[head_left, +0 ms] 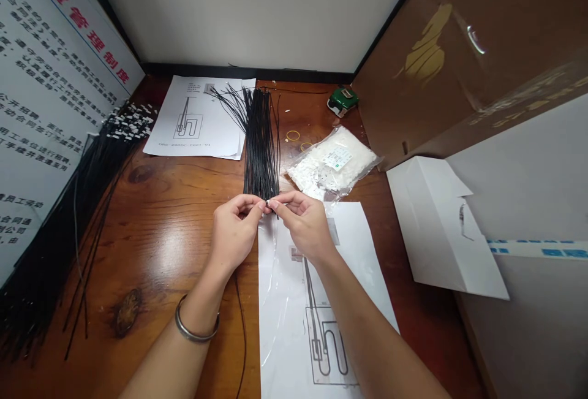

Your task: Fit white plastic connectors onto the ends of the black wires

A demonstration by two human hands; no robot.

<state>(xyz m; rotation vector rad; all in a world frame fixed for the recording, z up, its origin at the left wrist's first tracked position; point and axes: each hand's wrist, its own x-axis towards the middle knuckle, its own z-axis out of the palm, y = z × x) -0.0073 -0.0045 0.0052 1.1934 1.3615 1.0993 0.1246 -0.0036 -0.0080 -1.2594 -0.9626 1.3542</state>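
My left hand (236,227) and my right hand (305,221) meet fingertip to fingertip at the near end of a bundle of black wires (261,141). Both are closed in a pinch. Between the fingertips shows a tiny white connector (268,203), mostly covered by the right thumb and finger. A single black wire (242,325) trails toward me from under my left hand, and its upper end is hidden in the left fingers. Below my hands lies a printed drawing sheet (367,264) under clear plastic, partly covered by my right forearm.
A clear bag of small white pieces (340,157) lies right of the bundle, with a green tape measure (343,101) behind it. Black wires with white ends (92,184) lean at the left. Other papers (160,123) lie at the back; a white carton flap (441,227) juts in at right.
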